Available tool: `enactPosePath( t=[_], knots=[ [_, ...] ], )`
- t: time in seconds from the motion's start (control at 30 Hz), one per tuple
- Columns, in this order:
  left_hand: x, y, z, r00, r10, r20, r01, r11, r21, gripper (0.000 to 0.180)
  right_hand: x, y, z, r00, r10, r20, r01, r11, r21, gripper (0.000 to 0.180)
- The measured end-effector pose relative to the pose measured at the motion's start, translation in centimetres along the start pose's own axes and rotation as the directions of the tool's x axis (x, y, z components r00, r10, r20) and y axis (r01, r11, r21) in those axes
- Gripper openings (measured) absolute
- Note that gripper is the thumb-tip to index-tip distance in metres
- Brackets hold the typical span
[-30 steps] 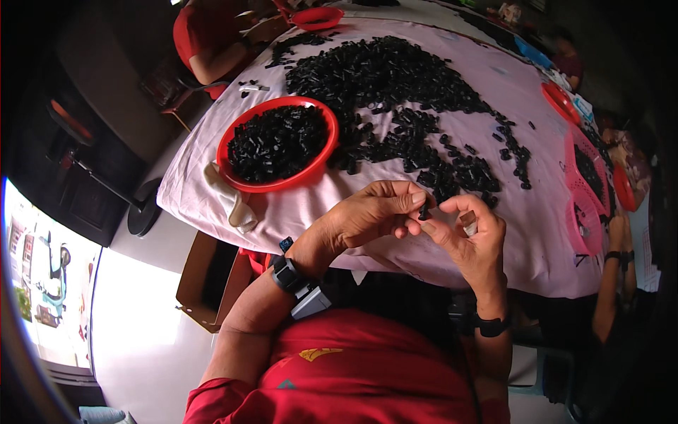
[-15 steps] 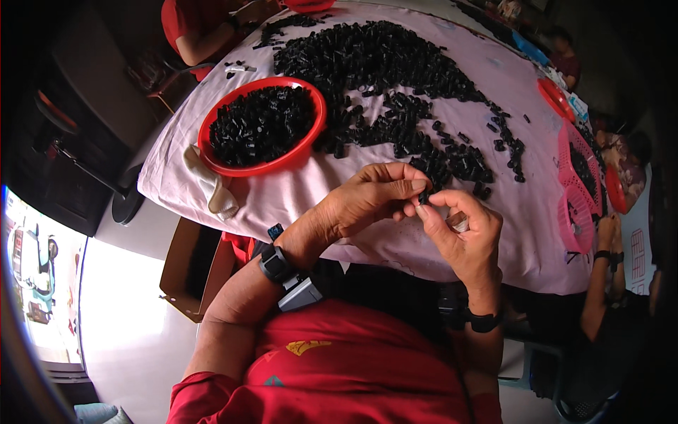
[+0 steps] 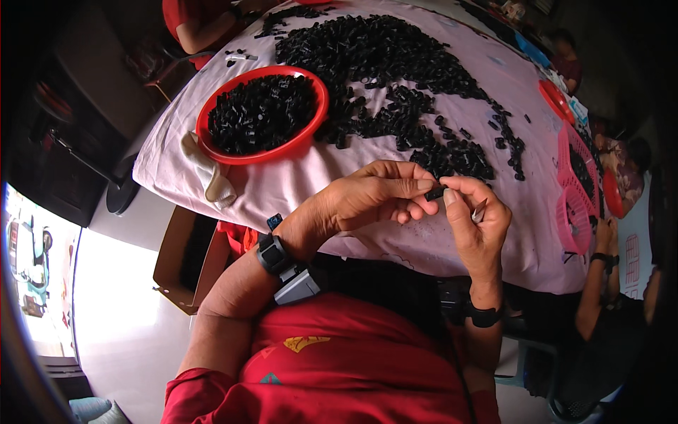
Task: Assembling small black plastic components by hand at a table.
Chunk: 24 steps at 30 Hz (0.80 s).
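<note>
In the head view, the left hand (image 3: 381,194) and the right hand (image 3: 480,222) meet above the near part of a worktop (image 3: 530,240) draped in pale pink cloth. Between them is a small black piece (image 3: 436,191). The left fingers pinch it between thumb and forefinger, the others loosely curled beneath; the right thumb and forefinger grip its right end. A small pale object (image 3: 479,211) sits in the bend of the right fingers; its kind is unclear.

Just beyond the hands, a heap of similar black pieces (image 3: 367,56) spreads toward the far side, with a thinner trail to the right. Left of the heap stands a round red basin (image 3: 261,157) filled with more of them. A crumpled off-white cloth (image 3: 212,177) lies against the basin's near left side, over the worktop's edge. A white tube-like item (image 3: 244,56) lies farther off at the far left.

On the right side are a pink perforated basket (image 3: 575,237) and, beyond it, a red dish (image 3: 554,102). Another person's forearms (image 3: 593,290) reach in at the right edge, and a red-sleeved person (image 3: 194,25) is at the far left. Below the worktop's left edge, an open cardboard box (image 3: 169,258) stands on the floor.
</note>
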<state>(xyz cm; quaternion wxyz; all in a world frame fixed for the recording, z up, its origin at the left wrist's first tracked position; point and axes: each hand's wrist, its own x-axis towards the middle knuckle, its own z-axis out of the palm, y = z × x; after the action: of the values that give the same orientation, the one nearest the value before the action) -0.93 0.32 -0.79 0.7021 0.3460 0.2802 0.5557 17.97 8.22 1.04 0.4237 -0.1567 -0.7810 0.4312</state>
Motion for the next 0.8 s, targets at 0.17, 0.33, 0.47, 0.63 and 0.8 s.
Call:
enactPosePath(
  t=[0.17, 0.33, 0.47, 0.63, 0.8],
  knots=[
    [0.1, -0.4, -0.1, 0.999, -0.022, 0.024, 0.024, 0.996, -0.085, 0.019, 0.1, 0.3, 0.7, 0.998, -0.067, -0.013, 0.068, 0.997, 0.022, 0.018],
    [0.3, -0.8, -0.7, 1.0, 0.024, 0.014, -0.023, 0.996, -0.087, 0.02, -0.1, -0.6, 0.1, 0.996, 0.053, 0.078, -0.048, 0.997, -0.065, 0.018],
    [0.3, -0.6, -0.3, 1.0, 0.02, 0.011, -0.019, 0.996, -0.085, 0.019, 0.1, 0.3, 1.0, 1.0, -0.014, 0.005, 0.013, 0.993, 0.119, 0.016],
    [-0.6, -0.4, 0.2, 0.997, 0.046, -0.069, -0.044, 0.999, 0.031, 0.02, 0.3, -0.1, 1.3, 1.0, -0.016, 0.015, 0.016, 0.999, 0.032, 0.011],
    [0.0, -0.6, 0.5, 0.998, 0.013, -0.057, -0.011, 0.999, 0.034, 0.025, -0.1, 0.0, 0.5, 0.999, 0.045, 0.017, -0.045, 0.999, -0.009, 0.014]
  ],
)
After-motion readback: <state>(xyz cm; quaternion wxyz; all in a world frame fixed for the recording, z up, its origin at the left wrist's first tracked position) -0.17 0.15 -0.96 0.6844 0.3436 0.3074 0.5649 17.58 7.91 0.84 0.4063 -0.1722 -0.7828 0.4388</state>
